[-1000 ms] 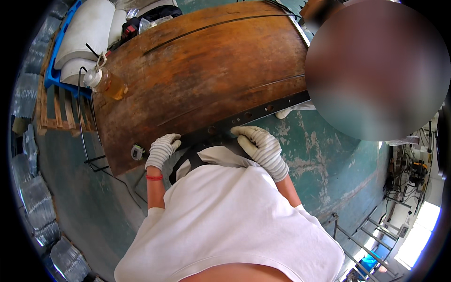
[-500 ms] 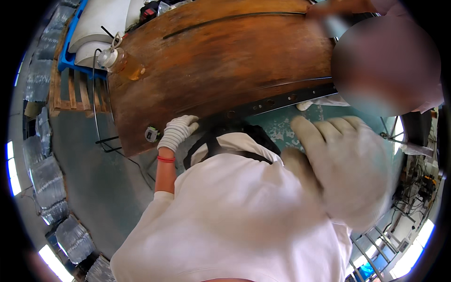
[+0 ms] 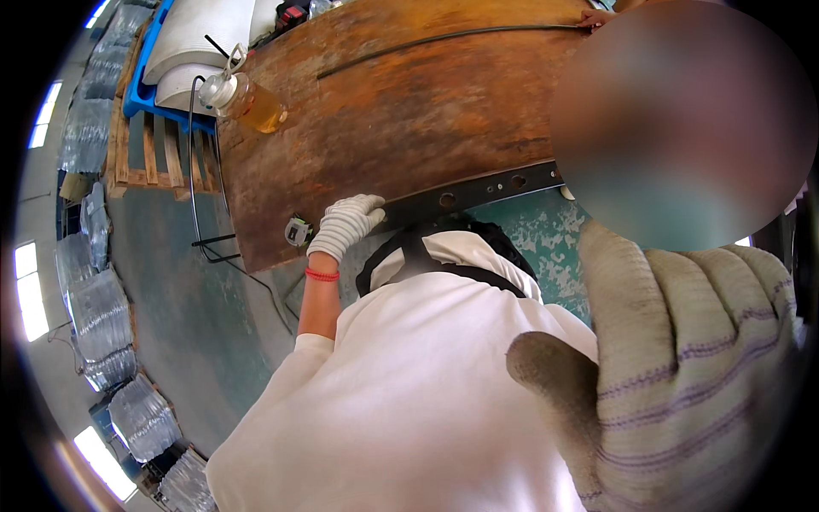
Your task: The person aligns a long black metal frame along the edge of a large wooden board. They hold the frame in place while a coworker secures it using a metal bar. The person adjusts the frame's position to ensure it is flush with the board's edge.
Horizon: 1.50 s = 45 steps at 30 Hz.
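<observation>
My left hand, in a striped white knit glove, is at the table's near edge. Its fingers bend over the left end of a black metal bar with round holes, and hide that end. Just left of the hand lies a small tape measure. My right hand, also gloved, is raised close to the camera at the right. Its fingers are stretched out, the thumb stands apart, and it holds nothing visible.
The brown, worn table carries a jug of amber liquid and a long thin dark rod. Another person's hand is at the rod's right end. A wooden pallet and wrapped stacks stand at left.
My right hand has come nearer the camera, moving down and right. The view has shifted, while my left hand keeps its place beside the tape measure. The other person's blurred shape looks larger.
</observation>
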Tool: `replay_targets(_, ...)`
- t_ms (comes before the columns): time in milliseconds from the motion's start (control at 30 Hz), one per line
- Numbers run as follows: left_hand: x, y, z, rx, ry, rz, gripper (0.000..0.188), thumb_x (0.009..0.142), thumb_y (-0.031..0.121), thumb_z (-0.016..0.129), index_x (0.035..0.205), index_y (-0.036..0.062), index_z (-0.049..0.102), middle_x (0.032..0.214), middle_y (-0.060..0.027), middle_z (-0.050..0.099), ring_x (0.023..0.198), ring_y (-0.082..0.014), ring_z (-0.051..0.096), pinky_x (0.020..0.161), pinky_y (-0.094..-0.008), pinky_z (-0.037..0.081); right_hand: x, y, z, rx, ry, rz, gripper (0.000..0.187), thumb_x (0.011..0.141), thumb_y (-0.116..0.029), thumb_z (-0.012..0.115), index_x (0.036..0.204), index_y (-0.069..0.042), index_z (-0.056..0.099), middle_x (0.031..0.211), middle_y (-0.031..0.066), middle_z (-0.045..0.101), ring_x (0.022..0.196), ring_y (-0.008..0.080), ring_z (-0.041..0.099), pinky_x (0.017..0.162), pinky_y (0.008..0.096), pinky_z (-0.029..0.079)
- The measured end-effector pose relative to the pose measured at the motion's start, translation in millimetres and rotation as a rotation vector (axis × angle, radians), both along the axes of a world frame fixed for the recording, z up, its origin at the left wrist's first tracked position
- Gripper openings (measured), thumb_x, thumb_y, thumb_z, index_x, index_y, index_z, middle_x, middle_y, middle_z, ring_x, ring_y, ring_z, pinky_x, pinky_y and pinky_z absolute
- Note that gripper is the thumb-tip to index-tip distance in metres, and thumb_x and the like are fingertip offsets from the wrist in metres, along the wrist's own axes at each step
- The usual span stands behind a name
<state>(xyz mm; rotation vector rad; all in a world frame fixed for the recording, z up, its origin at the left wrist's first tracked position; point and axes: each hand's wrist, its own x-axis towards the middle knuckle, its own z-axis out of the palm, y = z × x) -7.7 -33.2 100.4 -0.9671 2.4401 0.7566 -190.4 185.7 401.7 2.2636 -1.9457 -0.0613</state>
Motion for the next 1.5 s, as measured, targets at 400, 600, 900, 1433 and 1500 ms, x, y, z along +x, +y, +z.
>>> replay_targets(400,5,5,-40,-0.065,0.127,-0.007,0.035,0.082,0.025,0.054,0.115,0.0128,0.055,0.117,-0.0091,0.054,0.112,-0.0264,0.048,0.096,-0.036,0.035,-49,-34,-116,0.418,0.023,-0.358,0.043,0.082,-0.04,0.048,0.061,-0.005,0.063,0.06,0.0133,0.06,0.06,0.0285,0.061,0.055,0.0378,0.048)
replay_targets(600,11,3,-52,-0.032,0.099,0.014,0.036,0.081,0.022,0.054,0.116,0.0128,0.053,0.119,-0.0089,0.053,0.114,-0.0264,0.046,0.098,-0.0366,0.033,-99,-6,-294,0.679,-0.304,-0.507,0.039,0.08,-0.042,0.048,0.086,-0.007,0.066,0.082,0.0127,0.064,0.086,0.0292,0.059,0.079,0.0383,0.045)
replay_targets(900,8,17,-73,-0.117,0.153,-0.119,0.048,0.08,0.018,0.052,0.127,0.0115,0.043,0.132,-0.01,0.042,0.124,-0.0269,0.036,0.104,-0.0376,0.027,-58,-18,-366,0.3,-0.469,-0.511,0.069,0.074,-0.031,0.06,0.132,-0.008,0.03,0.139,0.0151,0.028,0.13,0.0308,0.025,0.103,0.0445,0.024)
replay_targets(1433,3,24,-81,-0.097,0.098,-0.117,0.057,0.079,0.025,0.055,0.132,0.0135,0.037,0.135,-0.0082,0.038,0.125,-0.0249,0.035,0.105,-0.037,0.026,-55,-36,-397,0.274,-0.44,-0.478,0.075,0.071,-0.031,0.064,0.133,-0.008,0.029,0.139,0.0152,0.028,0.131,0.032,0.022,0.104,0.0517,0.02)
replay_targets(1500,2,25,-79,-0.103,0.094,-0.12,0.057,0.079,0.026,0.055,0.132,0.0135,0.038,0.135,-0.008,0.039,0.125,-0.0245,0.036,0.105,-0.0366,0.026,-55,-36,-397,0.269,-0.437,-0.483,0.074,0.071,-0.031,0.064,0.133,-0.009,0.03,0.139,0.015,0.029,0.131,0.032,0.023,0.104,0.0516,0.02)
